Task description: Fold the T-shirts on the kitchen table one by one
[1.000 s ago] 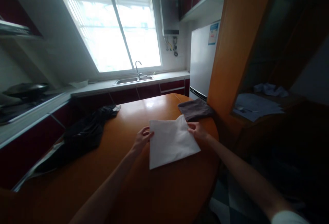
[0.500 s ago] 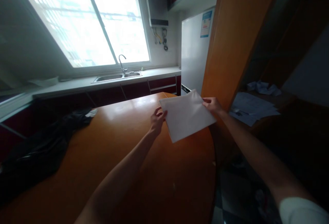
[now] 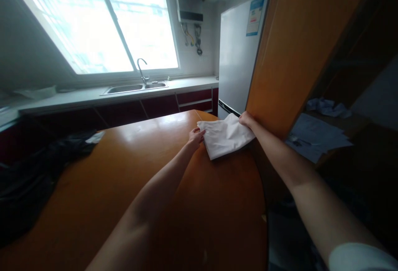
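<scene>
A folded white cloth (image 3: 226, 137), roughly rectangular and now wrinkled across its top, lies at or just above the far right part of the brown wooden table (image 3: 149, 155). My left hand (image 3: 197, 135) grips its left edge, thumb on top and fingers partly hidden beneath. At the upper right corner my right hand (image 3: 246, 119) is closed on the cloth; its fingertips are hidden. Whether the cloth's underside fully touches the table I cannot tell.
A dark, crumpled black item (image 3: 37, 175) lies over the table's left side. Papers (image 3: 314, 136) sit on a shelf at right. Behind the table are a counter with a sink (image 3: 133, 87), a fridge (image 3: 236, 51) and an orange-brown wooden panel (image 3: 286, 55).
The white cloth has been lowered towards the table, and its smooth top has become wrinkled. Both hands still hold it. The camera view has shifted slightly.
</scene>
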Available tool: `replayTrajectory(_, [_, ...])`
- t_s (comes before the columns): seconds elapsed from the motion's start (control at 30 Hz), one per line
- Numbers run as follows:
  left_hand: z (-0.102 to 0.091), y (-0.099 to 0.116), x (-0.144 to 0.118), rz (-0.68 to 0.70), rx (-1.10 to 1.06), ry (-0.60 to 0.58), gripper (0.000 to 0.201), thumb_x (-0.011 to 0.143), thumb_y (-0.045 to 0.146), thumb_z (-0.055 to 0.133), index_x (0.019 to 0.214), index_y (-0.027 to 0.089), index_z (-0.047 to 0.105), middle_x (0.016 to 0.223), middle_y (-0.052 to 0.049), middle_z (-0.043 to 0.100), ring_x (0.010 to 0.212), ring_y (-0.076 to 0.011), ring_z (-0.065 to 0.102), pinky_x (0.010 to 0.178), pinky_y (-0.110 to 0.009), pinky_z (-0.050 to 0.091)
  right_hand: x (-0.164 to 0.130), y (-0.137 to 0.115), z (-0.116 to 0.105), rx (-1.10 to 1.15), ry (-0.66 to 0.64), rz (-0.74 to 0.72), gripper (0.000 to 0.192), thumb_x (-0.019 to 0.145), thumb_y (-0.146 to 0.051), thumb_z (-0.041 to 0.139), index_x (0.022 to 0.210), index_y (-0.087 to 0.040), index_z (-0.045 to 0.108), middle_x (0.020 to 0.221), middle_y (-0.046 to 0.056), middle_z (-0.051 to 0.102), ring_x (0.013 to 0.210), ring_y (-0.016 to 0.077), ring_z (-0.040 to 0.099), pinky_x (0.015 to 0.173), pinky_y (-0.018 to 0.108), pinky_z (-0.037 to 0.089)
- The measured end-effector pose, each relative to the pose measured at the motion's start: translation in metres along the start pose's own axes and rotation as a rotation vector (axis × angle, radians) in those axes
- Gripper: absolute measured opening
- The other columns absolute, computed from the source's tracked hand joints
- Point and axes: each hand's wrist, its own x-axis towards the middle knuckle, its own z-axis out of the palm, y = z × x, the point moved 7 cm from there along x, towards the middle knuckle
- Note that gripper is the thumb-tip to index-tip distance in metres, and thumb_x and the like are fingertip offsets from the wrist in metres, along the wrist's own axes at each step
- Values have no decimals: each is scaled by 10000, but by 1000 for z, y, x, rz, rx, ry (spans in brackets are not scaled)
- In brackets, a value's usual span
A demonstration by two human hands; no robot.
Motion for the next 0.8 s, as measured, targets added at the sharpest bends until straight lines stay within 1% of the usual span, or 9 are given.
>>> replayTrajectory(0.1, [-4,-10,6,-53,11,6,455,772,207,871,1114,166,573,827,-18,671,585,-80,634,582,-193,531,-1,4,9,-85,-20,59,416,842,-269,738,1214,-85,717,1146,240,724,1132,322,678,958,387,524])
replayTrajectory(0.17, [-6,-15,8,-73,24,-2,421,779,185,860,1085,157,572,831,-25,670,607,-92,647,596,-210,551,-4,3,16,-132,-24,79,379,882,-261,689,1207,-67,715,1165,266,705,1162,339,660,980,424,510])
replayTrajectory(0.3, [-7,-21,12,-74,47,-23,376,791,172,846,1046,152,571,836,-29,670,640,-107,663,612,-225,573,-13,-9,36,-193,-1,52,327,964,-218,536,1167,-42,722,1195,296,676,1214,359,618,1010,466,482])
replayTrajectory(0.4, [-7,-20,14,-58,67,-26,372,781,159,850,1024,156,568,842,-25,673,650,-98,660,629,-218,576,-18,-22,52,-193,40,-24,377,997,-256,486,1300,-110,656,1348,251,611,1308,315,543,1056,422,445])
replayTrajectory(0.47, [-7,-18,14,-52,81,-32,358,773,145,850,995,155,569,844,-26,675,655,-96,658,638,-217,577,-16,-25,60,-184,61,-37,424,1007,-291,475,1392,-148,584,1405,216,579,1304,286,544,1050,387,447])
replayTrajectory(0.53, [-7,-16,13,-46,93,-42,341,771,135,846,969,156,569,842,-27,677,661,-99,661,642,-218,578,-10,-21,65,-177,78,1,432,1017,-256,430,1401,-113,565,1365,229,603,1252,287,586,1021,380,463])
replayTrajectory(0.67, [-8,-14,10,-36,122,-49,329,766,130,843,947,158,570,800,-14,665,643,-101,651,639,-229,583,9,-13,67,-171,85,87,387,987,-123,380,1215,-43,682,1182,262,691,1131,304,664,935,372,500])
replayTrajectory(0.73, [-8,-13,9,-31,138,-45,337,759,135,847,948,156,568,779,-9,659,625,-102,643,636,-240,587,17,-13,66,-169,90,98,376,967,-102,393,1167,-41,707,1154,264,702,1101,306,678,906,361,509])
replayTrajectory(0.8, [-7,-12,8,-20,151,-42,348,759,144,848,963,153,566,775,-9,659,615,-103,640,632,-250,589,22,-15,62,-168,107,87,382,958,-97,395,1174,-40,705,1169,266,697,1115,307,669,913,355,503])
